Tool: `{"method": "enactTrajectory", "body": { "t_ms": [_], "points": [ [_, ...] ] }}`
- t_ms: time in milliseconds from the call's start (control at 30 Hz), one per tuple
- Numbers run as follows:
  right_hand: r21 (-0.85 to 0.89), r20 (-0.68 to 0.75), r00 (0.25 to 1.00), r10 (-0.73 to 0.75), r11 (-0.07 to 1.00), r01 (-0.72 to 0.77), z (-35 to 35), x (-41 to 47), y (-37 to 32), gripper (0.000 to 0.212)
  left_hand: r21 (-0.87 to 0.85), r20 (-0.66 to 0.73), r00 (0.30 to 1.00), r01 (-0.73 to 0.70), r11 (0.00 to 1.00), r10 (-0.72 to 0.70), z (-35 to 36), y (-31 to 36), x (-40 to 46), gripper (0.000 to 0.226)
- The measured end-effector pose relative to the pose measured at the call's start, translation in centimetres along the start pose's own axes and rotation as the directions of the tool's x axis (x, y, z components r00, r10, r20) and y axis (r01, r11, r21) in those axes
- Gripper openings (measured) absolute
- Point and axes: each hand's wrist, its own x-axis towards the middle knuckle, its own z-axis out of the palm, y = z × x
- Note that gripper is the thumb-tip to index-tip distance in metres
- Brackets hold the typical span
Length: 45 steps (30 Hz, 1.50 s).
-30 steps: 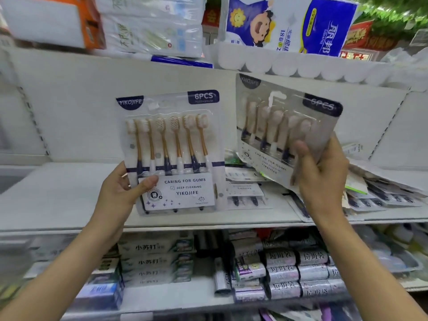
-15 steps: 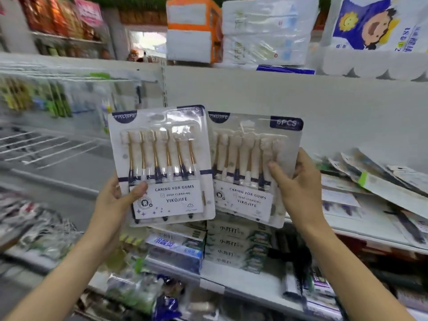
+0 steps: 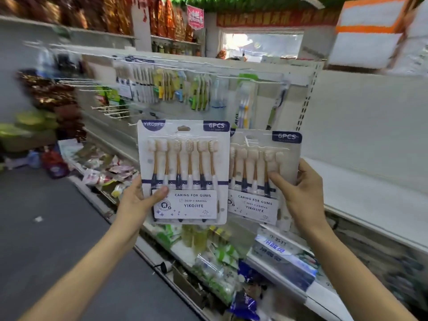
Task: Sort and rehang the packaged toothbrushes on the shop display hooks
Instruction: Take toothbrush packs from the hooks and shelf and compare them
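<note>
shop aisle (image 3: 58, 228); two toothbrush packs (image 3: 183, 172)

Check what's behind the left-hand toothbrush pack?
The left pack, held by the left hand, overlaps the left edge of the right pack, which the right hand holds. That strip of the right pack is covered. Above, hanging toothbrushes show.

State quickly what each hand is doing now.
Left hand: grips the left pack.
Right hand: grips the right pack.
</note>
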Motion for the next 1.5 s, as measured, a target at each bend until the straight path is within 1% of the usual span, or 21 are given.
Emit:
{"method": "enactTrajectory", "body": {
  "t_ms": [100,233,367,467,567,767,900,1067,1200,1333,1367,1433,1467,1500],
  "points": [
    [0.016,0.043,0.999,0.027,0.999,-0.027,6.3,0.5,1.2,0.027,0.011,-0.038,0.999,0.016,1.0,-0.016,-5.6,0.1,0.9,0.049],
    [0.046,0.1,0.994,0.036,0.998,-0.041,13.6,1.4,2.5,0.034,0.021,-0.107,0.994,0.032,0.999,-0.029,-11.9,0.2,2.1,0.049],
    [0.11,0.178,0.981,0.081,0.989,-0.101,19.9,2.5,3.4,0.034,0.047,-0.128,0.991,0.032,0.998,-0.026,-17.1,0.5,3.4,0.062],
    [0.141,0.244,0.966,0.083,0.983,-0.12,24.3,3.6,3.9,0.033,0.049,-0.179,0.984,0.035,0.998,-0.026,-20.2,0.3,4.6,0.055],
    [0.159,0.281,0.957,0.071,0.98,-0.12,28.3,4.9,4.7,0.035,0.048,-0.226,0.974,0.037,0.998,-0.026,-22.8,-0.3,6.1,0.047],
    [0.238,0.341,0.939,0.053,0.961,-0.141,35.1,8.6,7.4,0.031,0.063,-0.32,0.947,0.04,0.997,-0.018,-26.4,-1.7,11.0,0.049],
    [0.275,0.356,0.932,0.067,0.946,-0.173,39.4,12.6,10.1,0.029,0.08,-0.325,0.946,0.029,0.996,-0.002,-28.9,-3.2,15.9,0.056],
    [0.297,0.341,0.939,0.033,0.945,-0.141,44.4,18.4,13.1,0.031,0.086,-0.337,0.941,0.018,0.996,0.012,-31.5,-4.1,23.2,0.048],
    [0.316,0.337,0.941,0.01,0.941,-0.124,48.2,22.9,14.5,0.033,0.084,-0.344,0.939,0.004,0.996,0.025,-33.2,-4.6,28.5,0.047],
    [0.326,0.335,0.942,-0.005,0.939,-0.111,51.7,26.2,15.4,0.035,0.063,-0.333,0.943,-0.001,0.998,0.022,-35.0,-5.4,32.7,0.053],
    [0.326,0.325,0.946,-0.01,0.94,-0.102,52.4,26.7,15.5,0.035,0.061,-0.326,0.945,-0.002,0.998,0.022,-35.5,-5.6,33.4,0.059],
    [0.324,0.31,0.951,-0.019,0.942,-0.087,53.9,27.8,15.7,0.035,0.055,-0.324,0.946,-0.005,0.998,0.023,-36.4,-6.0,35.0,0.082],
    [0.32,0.308,0.951,-0.027,0.944,-0.077,54.6,28.4,15.8,0.036,0.051,-0.325,0.945,-0.006,0.999,0.022,-36.8,-6.1,35.8,0.09],
    [0.316,0.309,0.95,-0.036,0.946,-0.067,55.3,28.9,15.9,0.036,0.042,-0.322,0.947,-0.009,0.999,0.022,-37.3,-6.2,36.5,0.093]
  ]
}}
